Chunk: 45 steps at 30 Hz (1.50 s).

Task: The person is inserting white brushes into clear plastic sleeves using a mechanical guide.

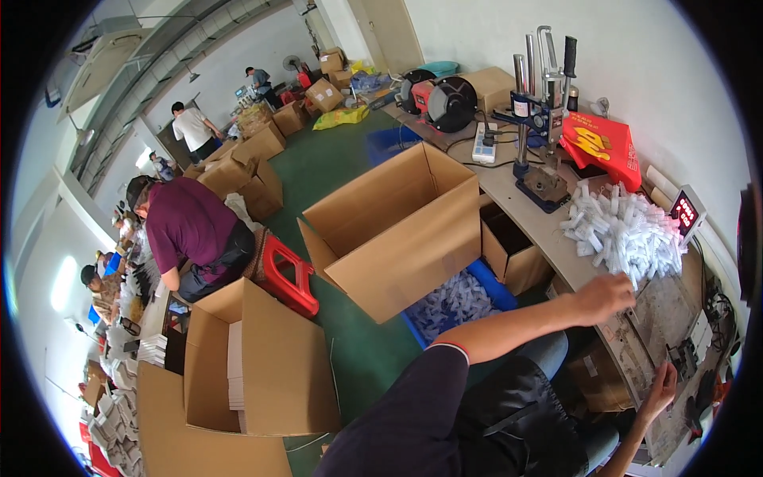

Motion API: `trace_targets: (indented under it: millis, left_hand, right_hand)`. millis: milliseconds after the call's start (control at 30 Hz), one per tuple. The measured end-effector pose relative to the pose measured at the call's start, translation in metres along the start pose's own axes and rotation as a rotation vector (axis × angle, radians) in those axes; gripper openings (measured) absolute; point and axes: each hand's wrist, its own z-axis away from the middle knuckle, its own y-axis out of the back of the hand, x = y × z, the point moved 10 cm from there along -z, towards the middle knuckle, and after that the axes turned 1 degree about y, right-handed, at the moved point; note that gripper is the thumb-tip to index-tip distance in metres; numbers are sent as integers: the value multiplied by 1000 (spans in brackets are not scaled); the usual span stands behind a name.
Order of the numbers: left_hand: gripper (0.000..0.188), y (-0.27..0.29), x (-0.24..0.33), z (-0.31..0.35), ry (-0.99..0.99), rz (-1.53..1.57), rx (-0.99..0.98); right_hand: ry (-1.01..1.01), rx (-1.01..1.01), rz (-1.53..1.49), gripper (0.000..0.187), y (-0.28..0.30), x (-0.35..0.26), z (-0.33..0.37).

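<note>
My left hand (pixel 606 299) is closed above the worktable, at the near edge of a heaped pile of small clear plastic pieces (pixel 624 230). What its fingers hold, if anything, is hidden. Lower down, my right hand (pixel 661 388) has its fingertips pinched together beside a small dark metal fixture (pixel 685 354) on the table (pixel 660 314). Whatever sits in that pinch is too small to make out. A digital display (pixel 686 213) with red figures stands behind the pile.
A hand-lever press (pixel 544 119), a power strip (pixel 485 143), a bench grinder (pixel 445 99) and a red bag (pixel 602 147) occupy the table. Open cartons (pixel 397 226) (pixel 290 366) and a blue bin (pixel 490 286) of plastic pieces stand nearby. A person (pixel 195 230) works beside a red stool (pixel 290 278).
</note>
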Motion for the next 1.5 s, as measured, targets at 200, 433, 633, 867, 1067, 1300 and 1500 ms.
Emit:
trace_targets:
  millis: [200,433,633,867,1067,1300,1500]
  left_hand:
    - [13,-72,54,-27,-193,97,-57]
    - [12,-114,69,-30,-275,57,-168]
    - [17,-115,79,-30,-326,127,-143]
    - [19,-85,-7,2,65,115,-74]
    - [11,-94,21,-6,-46,41,-9]
    - [3,-80,-14,-3,20,22,0]
    - [8,-88,2,-19,65,-89,-45]
  right_hand:
    - [375,-134,50,14,-32,-61,12]
    - [333,-230,48,12,-30,-34,10]
    - [281,-336,24,18,-17,-17,10]
    - [384,-173,170,19,17,7,18]
    - [393,57,283,18,42,29,36]
    - [365,186,405,16,18,-31,33]
    - [421,270,276,13,41,-46,35]
